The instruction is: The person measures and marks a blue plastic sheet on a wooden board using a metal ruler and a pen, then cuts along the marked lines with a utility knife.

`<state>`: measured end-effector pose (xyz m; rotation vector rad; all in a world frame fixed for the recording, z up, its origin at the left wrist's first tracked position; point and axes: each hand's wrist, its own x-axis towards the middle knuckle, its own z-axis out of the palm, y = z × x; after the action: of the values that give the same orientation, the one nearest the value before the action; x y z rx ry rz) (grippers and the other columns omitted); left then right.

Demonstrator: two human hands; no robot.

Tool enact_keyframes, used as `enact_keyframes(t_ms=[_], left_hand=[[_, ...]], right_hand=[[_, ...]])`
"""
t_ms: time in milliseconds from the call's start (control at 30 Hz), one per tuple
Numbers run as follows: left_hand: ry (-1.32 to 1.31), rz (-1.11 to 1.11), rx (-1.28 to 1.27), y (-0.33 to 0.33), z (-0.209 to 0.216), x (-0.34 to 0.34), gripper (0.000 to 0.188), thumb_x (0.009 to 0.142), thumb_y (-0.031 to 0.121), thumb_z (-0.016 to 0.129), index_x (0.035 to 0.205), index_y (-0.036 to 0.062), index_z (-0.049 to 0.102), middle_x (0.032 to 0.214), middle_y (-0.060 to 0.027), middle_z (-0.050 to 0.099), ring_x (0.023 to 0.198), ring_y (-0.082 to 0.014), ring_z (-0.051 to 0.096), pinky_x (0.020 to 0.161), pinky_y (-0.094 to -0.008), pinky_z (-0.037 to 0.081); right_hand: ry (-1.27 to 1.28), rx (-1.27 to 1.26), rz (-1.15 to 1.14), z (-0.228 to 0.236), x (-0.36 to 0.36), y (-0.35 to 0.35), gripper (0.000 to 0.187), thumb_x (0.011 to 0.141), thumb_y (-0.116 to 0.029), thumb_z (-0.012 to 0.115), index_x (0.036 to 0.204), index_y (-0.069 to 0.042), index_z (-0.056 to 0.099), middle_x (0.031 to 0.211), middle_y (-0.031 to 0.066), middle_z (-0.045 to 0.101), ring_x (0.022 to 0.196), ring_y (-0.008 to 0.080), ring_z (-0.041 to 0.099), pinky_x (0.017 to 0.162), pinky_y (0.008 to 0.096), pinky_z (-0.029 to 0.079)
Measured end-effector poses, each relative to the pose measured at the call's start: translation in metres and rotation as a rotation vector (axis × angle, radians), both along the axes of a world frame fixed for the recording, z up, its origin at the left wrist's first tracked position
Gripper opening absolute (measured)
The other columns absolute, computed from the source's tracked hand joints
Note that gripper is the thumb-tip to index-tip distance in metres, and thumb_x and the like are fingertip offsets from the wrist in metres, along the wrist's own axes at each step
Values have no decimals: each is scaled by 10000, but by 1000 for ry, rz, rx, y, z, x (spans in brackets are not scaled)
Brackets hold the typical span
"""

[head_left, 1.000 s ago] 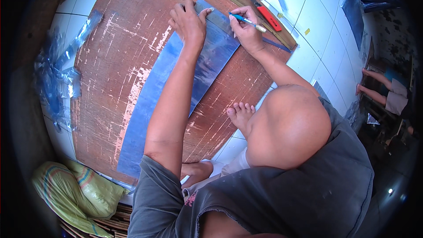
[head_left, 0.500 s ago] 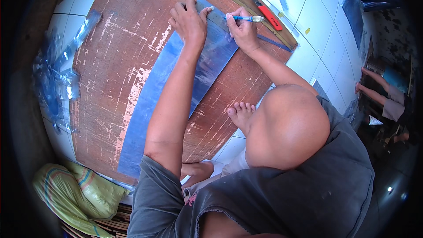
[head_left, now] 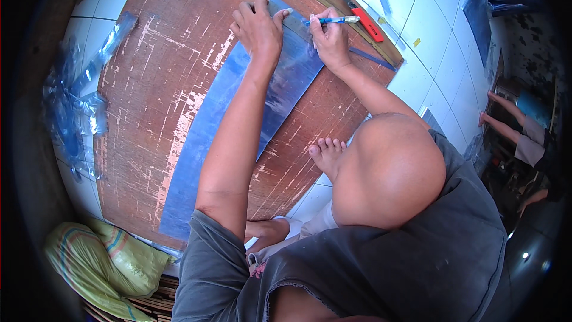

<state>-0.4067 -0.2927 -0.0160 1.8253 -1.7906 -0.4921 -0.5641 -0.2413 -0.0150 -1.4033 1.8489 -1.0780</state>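
A long sheet of blue plastic film (head_left: 199, 137) lies slantwise over a scratched brown board (head_left: 161, 53). Across its far end is a grey flat strip (head_left: 293, 22), much like a ruler. My left hand (head_left: 259, 33) presses on that strip, fingers spread and the thumb stretched over it. Between the fingertips of my right hand (head_left: 331, 40) is a blue pen (head_left: 339, 20) with a pale end. Its tip meets the work beside the strip; any mark there is too small to make out. A red cutter knife (head_left: 366, 24) rests at the board's far right edge.
Crumpled clear film scraps (head_left: 74, 107) lie left of the board on white floor tiles (head_left: 426, 36). A yellow-green woven sack (head_left: 107, 262) sits at the lower left. My bare foot (head_left: 328, 154) is on the board's near side. Another person's legs (head_left: 515, 122) show at far right.
My right hand and the pen have shifted very slightly, and the pen lies a little differently. My left hand stays on the strip. The other person at far right has moved an arm.
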Motion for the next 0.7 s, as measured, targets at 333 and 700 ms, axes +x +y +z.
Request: enact_keyframes(t_ms=[333, 700], left_hand=[[-14, 4, 46, 0, 1, 1, 442, 852, 429, 797, 1144, 132, 649, 1125, -129, 599, 1105, -332, 531, 940, -478, 373], [-19, -2, 28, 0, 1, -1, 441, 848, 418, 804, 1145, 132, 647, 1116, -126, 600, 1089, -329, 537, 933, -473, 373]], right_hand=[[-165, 95, 102, 3, -6, -1, 227, 1017, -202, 651, 897, -45, 540, 652, 1, 560, 544, 76, 528, 508, 284, 415], [-205, 71, 58, 6, -6, 0, 224, 1026, -193, 639, 898, -50, 524, 640, -10, 545, 502, 52, 494, 464, 263, 393]])
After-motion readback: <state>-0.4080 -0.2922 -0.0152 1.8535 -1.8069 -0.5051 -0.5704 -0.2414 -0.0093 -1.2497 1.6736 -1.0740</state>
